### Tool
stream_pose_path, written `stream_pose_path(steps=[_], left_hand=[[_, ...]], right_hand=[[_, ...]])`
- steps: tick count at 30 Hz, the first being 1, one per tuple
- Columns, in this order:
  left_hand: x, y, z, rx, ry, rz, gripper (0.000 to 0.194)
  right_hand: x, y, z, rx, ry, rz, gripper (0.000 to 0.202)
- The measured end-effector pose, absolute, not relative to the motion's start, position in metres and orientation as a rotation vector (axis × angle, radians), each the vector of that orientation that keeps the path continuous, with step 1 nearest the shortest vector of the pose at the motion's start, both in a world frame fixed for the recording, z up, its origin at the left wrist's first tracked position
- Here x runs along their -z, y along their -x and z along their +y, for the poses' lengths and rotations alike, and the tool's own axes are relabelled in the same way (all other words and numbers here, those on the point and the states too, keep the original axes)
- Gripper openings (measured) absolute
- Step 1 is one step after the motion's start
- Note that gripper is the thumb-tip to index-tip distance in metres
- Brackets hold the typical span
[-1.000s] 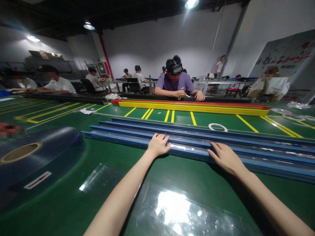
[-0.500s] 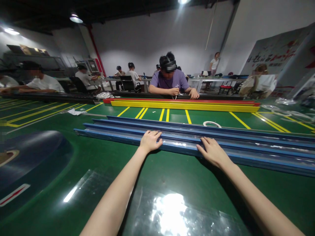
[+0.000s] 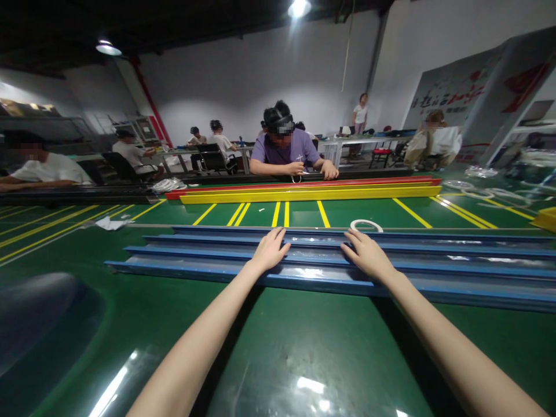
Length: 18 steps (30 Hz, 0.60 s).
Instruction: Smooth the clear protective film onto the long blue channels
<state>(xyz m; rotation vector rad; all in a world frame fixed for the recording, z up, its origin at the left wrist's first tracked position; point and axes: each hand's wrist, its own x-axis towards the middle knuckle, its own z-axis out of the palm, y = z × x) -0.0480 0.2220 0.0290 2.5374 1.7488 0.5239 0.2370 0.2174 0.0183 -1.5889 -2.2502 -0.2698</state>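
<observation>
Several long blue channel profiles (image 3: 195, 260) lie side by side across the green table (image 3: 278, 330). My left hand (image 3: 270, 252) rests on them left of centre, palm down with its fingers apart, reaching toward the farther rails. To the right, my right hand (image 3: 365, 252) lies over the same profiles, fingers spread and pointing forward. Neither hand is closed round anything. A white ring (image 3: 367, 225) lies just beyond the fingertips of my right hand, at the far edge of the profiles.
Yellow (image 3: 304, 195) and red (image 3: 169, 194) profiles lie farther off, before a person in a purple shirt (image 3: 284, 152) holding something thin and white. White crumpled material (image 3: 110, 223) lies at the left. A dark blue curved shape (image 3: 39, 330) fills the lower left. Other people sit behind.
Both hands have reached farther across the blue profiles, toward the far rails. Another blue rail now shows at the near left. The whole view has turned slightly to the right.
</observation>
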Motion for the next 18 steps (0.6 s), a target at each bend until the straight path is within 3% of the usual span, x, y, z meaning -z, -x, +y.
stream_pose_path(steps=[9, 18], left_hand=[[-0.019, 0.031, 0.261, -0.326, -2.568, 1.612, 0.059], [-0.023, 0.027, 0.269, -0.257, -2.642, 1.65, 0.066]], right_hand=[[-0.004, -0.221, 0.258, 0.012, 1.685, -2.332, 0.07], [-0.018, -0.223, 0.266, 0.083, 1.634, -2.428, 0.077]])
